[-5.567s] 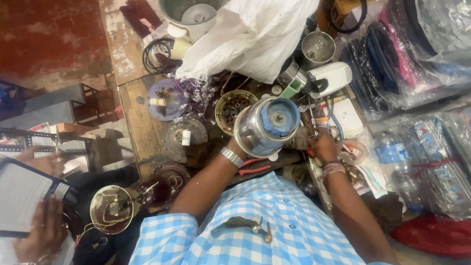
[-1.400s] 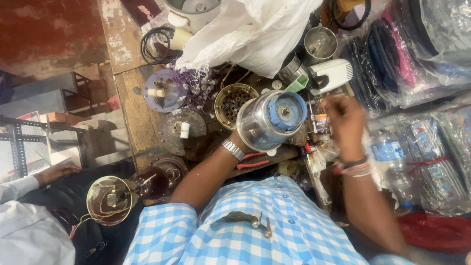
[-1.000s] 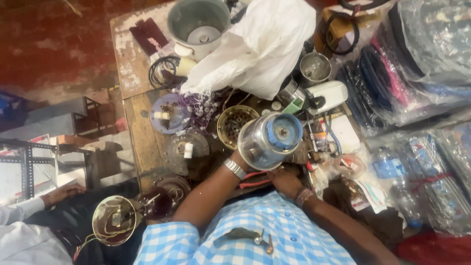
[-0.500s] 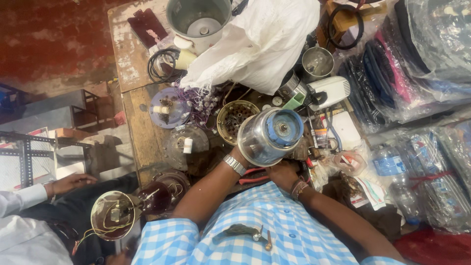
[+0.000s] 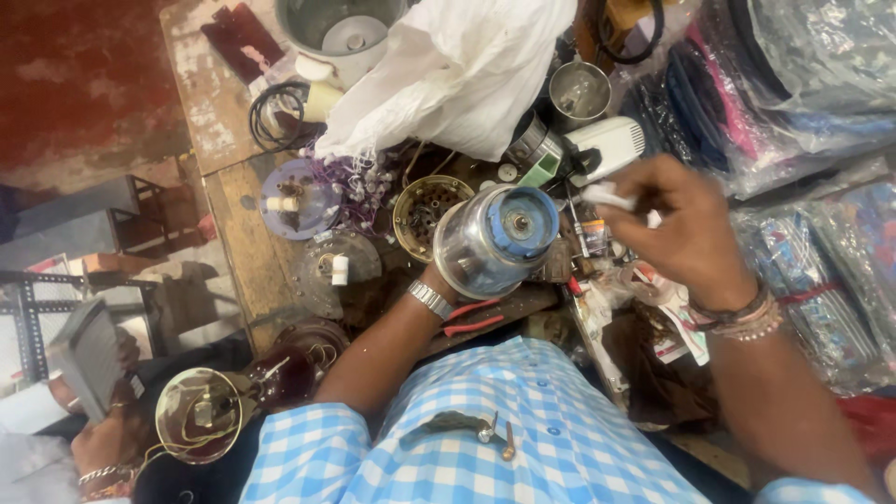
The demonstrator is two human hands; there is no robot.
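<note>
A worn wooden desk (image 5: 233, 201) crowded with appliance parts fills your view, with bagged goods stacked along its right side and a white cloth (image 5: 457, 70) heaped at the far edge. In front of you, your left hand (image 5: 441, 278) holds a steel mixer jar (image 5: 495, 241) tipped on its side, blue base facing you; the fingers are hidden behind it, so how tightly the grip closes cannot be told. Your right hand (image 5: 681, 224), which half a second ago lay low by your shirt, is now raised to the jar's right, fingers pinched shut on a small white piece (image 5: 607, 196). It hangs near the base, not touching it. A brass ring (image 5: 431, 207) lies just left of the jar.
</note>
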